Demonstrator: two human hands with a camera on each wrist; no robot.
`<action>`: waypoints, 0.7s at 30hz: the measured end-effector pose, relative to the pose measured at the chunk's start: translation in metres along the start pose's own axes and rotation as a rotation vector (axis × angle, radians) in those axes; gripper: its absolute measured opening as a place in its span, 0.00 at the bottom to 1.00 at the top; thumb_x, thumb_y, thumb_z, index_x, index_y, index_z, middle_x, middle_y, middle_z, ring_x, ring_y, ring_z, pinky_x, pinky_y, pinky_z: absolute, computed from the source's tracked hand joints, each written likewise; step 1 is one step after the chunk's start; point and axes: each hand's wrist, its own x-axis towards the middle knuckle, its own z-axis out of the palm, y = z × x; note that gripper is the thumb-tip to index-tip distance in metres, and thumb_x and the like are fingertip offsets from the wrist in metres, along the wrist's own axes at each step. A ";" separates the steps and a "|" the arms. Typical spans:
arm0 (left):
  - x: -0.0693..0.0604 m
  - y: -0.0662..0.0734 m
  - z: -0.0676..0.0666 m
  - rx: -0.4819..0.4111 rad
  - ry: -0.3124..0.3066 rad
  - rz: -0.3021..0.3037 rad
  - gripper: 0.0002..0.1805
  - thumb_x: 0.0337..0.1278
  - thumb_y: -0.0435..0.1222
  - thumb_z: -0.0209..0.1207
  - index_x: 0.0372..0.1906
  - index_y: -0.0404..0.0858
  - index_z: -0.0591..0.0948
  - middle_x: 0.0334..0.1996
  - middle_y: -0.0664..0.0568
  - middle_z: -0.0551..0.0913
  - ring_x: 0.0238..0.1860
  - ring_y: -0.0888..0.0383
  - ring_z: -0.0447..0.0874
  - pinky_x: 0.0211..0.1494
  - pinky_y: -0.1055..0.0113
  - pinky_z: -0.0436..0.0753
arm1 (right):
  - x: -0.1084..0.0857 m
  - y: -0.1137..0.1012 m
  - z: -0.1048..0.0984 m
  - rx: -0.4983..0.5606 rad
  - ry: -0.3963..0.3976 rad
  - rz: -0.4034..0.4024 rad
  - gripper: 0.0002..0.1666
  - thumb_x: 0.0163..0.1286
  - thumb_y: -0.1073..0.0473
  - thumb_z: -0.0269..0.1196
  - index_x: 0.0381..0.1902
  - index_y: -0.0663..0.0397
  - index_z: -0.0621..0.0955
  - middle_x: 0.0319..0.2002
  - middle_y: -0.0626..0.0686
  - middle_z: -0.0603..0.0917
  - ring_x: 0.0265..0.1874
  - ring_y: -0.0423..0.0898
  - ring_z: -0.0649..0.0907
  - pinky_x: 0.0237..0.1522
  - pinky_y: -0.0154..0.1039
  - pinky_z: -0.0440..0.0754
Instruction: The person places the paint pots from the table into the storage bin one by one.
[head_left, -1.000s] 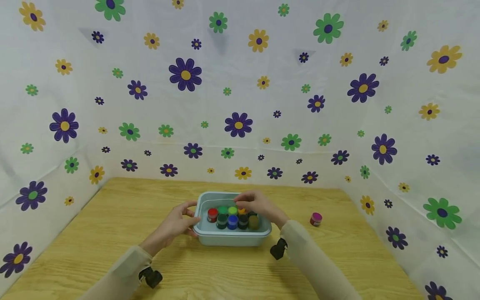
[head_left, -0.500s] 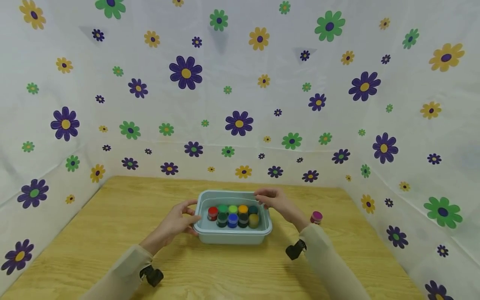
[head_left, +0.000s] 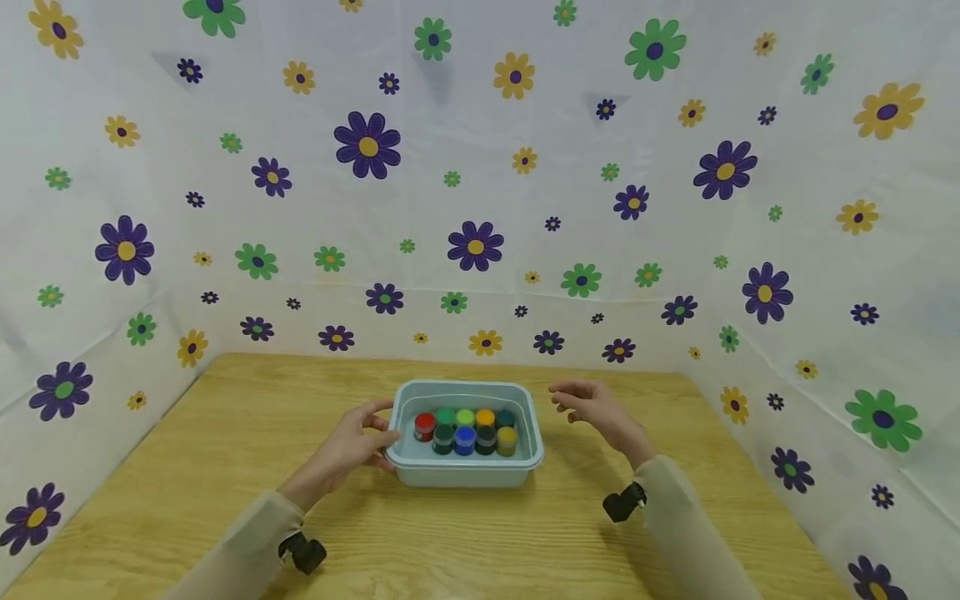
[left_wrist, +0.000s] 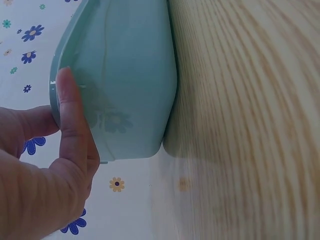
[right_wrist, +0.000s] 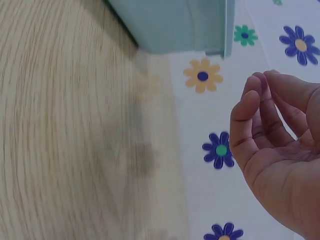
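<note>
A pale blue-green plastic tub (head_left: 463,477) stands on the table, with several small paint jars in it. Among them are a red jar (head_left: 424,427), a blue jar (head_left: 465,440), an orange jar (head_left: 485,418) and an olive-yellow jar (head_left: 506,441). My left hand (head_left: 358,440) grips the tub's left rim, thumb and fingers on either side of the wall, as the left wrist view shows too. To the right of the tub, apart from it, my right hand (head_left: 596,412) hovers above the table. Its fingers are loosely curled with nothing in them (right_wrist: 280,135).
The wooden table (head_left: 285,408) is enclosed by a white flowered cloth (head_left: 480,167) at the back and on both sides. A small dark camera is strapped to each wrist.
My right hand has moved right, from over the jars past the tub's right rim. The magenta jar to the right is now hidden behind that hand or wrist. My left hand keeps its grip.
</note>
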 end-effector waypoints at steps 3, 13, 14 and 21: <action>0.000 0.002 -0.001 0.004 0.004 0.008 0.32 0.63 0.28 0.59 0.71 0.38 0.66 0.44 0.40 0.71 0.31 0.51 0.82 0.34 0.56 0.89 | 0.000 0.007 -0.010 -0.035 0.031 0.027 0.21 0.75 0.55 0.57 0.59 0.62 0.78 0.47 0.55 0.83 0.47 0.53 0.79 0.45 0.39 0.83; -0.006 -0.001 -0.001 0.017 0.015 -0.005 0.32 0.63 0.30 0.60 0.72 0.40 0.65 0.45 0.40 0.72 0.32 0.52 0.82 0.33 0.57 0.88 | -0.011 0.024 -0.038 -0.052 0.090 0.077 0.24 0.75 0.53 0.57 0.62 0.61 0.76 0.52 0.56 0.82 0.52 0.57 0.78 0.47 0.40 0.83; -0.006 -0.001 -0.001 0.020 0.019 -0.006 0.32 0.64 0.30 0.60 0.72 0.40 0.65 0.46 0.40 0.72 0.31 0.52 0.82 0.33 0.57 0.88 | -0.011 0.025 -0.041 -0.054 0.092 0.079 0.24 0.75 0.53 0.57 0.62 0.61 0.75 0.52 0.56 0.82 0.52 0.58 0.78 0.47 0.39 0.83; -0.004 0.001 -0.001 0.011 0.020 -0.008 0.33 0.63 0.29 0.60 0.72 0.39 0.65 0.45 0.40 0.72 0.28 0.53 0.82 0.32 0.58 0.88 | -0.019 0.029 -0.059 -0.092 0.100 0.096 0.26 0.74 0.53 0.57 0.64 0.61 0.74 0.58 0.63 0.78 0.51 0.57 0.78 0.51 0.44 0.83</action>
